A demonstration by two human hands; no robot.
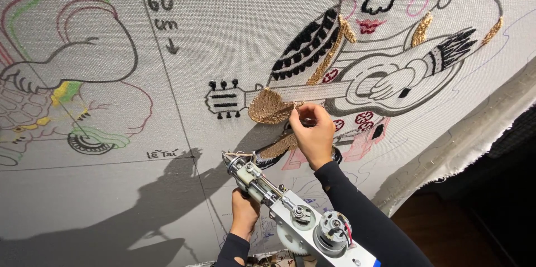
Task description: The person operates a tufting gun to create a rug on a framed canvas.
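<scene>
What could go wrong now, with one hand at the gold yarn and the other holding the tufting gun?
1. The right hand pinches at the gold tufted patch; a hard pull might loosen its loops.
2. The tufting gun hangs in the left hand alone, its tip close to the right wrist; it might slip or poke the cloth.

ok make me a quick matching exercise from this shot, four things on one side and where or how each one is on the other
Things:
1. right hand
2. left hand
3. tufting gun
4. gold tufted patch

Places or states:
A. held from below, nose towards the cloth
B. fingertips pinched on the cloth beside the gold patch
C. wrapped around the tool's handle
D. on the cloth, just under the drawn guitar neck

Pairs: 1-B, 2-C, 3-A, 4-D
</scene>
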